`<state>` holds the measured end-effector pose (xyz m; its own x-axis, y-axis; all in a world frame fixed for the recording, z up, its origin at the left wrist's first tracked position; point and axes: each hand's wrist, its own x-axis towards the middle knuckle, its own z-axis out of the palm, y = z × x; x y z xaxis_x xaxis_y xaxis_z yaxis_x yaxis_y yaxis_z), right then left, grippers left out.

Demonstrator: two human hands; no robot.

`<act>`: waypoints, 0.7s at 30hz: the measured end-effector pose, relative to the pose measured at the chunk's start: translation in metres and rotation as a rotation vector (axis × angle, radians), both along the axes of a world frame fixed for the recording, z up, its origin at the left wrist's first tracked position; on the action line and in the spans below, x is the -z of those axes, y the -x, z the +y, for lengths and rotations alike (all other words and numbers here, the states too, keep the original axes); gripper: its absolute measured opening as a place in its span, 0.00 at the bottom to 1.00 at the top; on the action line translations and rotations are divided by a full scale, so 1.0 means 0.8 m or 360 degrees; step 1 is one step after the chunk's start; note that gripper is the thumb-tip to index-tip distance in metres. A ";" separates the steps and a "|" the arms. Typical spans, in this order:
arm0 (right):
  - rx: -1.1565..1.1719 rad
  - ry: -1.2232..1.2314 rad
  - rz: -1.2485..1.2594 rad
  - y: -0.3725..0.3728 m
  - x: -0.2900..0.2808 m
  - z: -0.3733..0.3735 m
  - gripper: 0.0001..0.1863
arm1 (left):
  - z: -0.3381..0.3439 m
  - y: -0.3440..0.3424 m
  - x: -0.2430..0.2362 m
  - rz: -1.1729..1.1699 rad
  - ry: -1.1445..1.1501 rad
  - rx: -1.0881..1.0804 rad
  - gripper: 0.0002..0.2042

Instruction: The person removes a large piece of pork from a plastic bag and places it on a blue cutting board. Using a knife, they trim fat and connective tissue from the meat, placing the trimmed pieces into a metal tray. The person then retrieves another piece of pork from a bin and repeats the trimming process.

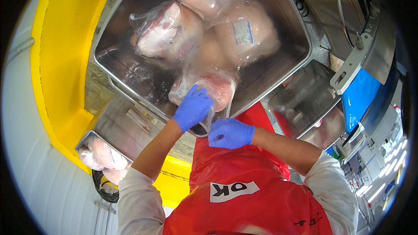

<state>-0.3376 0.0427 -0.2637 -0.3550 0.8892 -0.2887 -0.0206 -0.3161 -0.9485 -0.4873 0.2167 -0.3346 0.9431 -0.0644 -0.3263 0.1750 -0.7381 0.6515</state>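
A bagged piece of meat (220,90) lies at the near edge of a metal tub, wrapped in clear plastic. On its near left side is my left hand (193,108) in a blue glove, fingers bent against the wrap and closed on the plastic bag. The bag's gathered end (209,119) runs toward me over the tub's rim. My right hand (230,133), also blue-gloved, is closed in a fist around that end, just outside the rim. What lies inside the fist is hidden.
The metal tub (285,85) holds water and several more bagged meat pieces (172,32). Left stands a yellow barrier (56,69), with a metal container (119,126) and bagged meat below. A second metal container (305,100) and a blue panel (363,98) are right. I wear a red apron (244,169).
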 end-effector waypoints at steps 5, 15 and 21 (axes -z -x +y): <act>-0.0208 0.0327 -0.0029 -0.014 0.013 -0.010 0.15 | 0.020 0.053 -0.036 0.0309 0.0476 -0.0957 0.09; 0.0886 0.0490 -0.1511 -0.028 0.241 0.051 0.22 | -0.025 0.166 -0.138 0.0907 0.0526 -0.0931 0.08; 0.0380 0.0941 -0.1551 -0.084 0.295 0.081 0.15 | -0.030 0.163 -0.139 0.0672 0.0439 -0.0932 0.15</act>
